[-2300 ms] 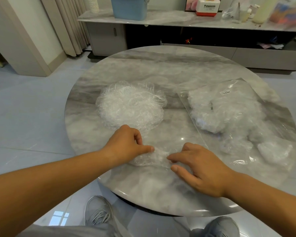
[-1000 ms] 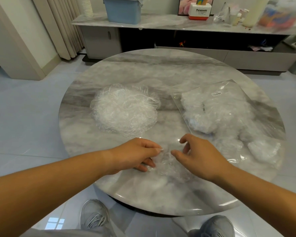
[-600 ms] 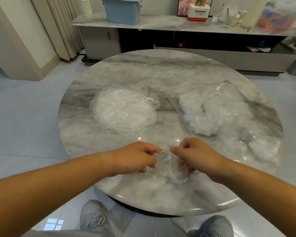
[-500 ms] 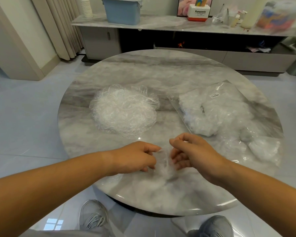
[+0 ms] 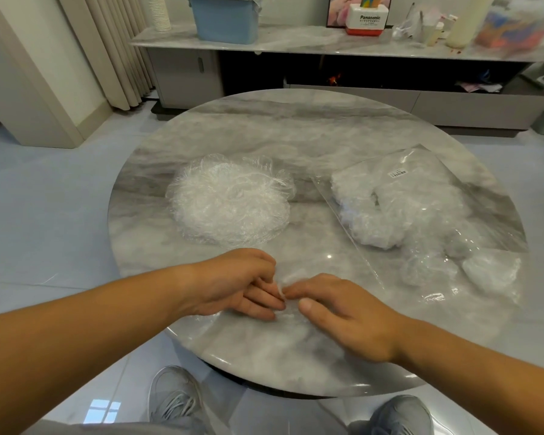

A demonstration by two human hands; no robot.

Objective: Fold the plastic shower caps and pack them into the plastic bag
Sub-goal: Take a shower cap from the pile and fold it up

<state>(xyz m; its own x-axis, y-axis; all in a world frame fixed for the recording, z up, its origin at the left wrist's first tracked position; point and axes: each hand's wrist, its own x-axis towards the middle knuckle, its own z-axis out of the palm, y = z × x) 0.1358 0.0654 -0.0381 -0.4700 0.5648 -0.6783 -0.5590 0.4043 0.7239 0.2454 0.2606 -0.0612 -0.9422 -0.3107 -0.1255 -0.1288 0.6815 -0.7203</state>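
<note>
A clear, crumpled shower cap (image 5: 291,317) lies on the round marble table (image 5: 296,133) near its front edge, mostly covered by my hands. My left hand (image 5: 236,287) pinches its left part, index finger and thumb curled, the other fingers lying flat. My right hand (image 5: 346,312) presses down on it from the right with fairly straight fingers; the fingertips of both hands meet. A loose pile of shower caps (image 5: 230,202) sits behind my left hand. The clear plastic bag (image 5: 421,215) lies to the right with several folded caps inside.
The table's front edge is right below my wrists, with my grey shoes (image 5: 176,400) on the tiled floor under it. A low marble sideboard (image 5: 327,45) stands behind the table with a blue box (image 5: 226,17) and other items on it.
My hands lifted and gathered the cap between them, then came down; now they are lower and closer together, flattening the cap on the table. Pile and bag have not moved.
</note>
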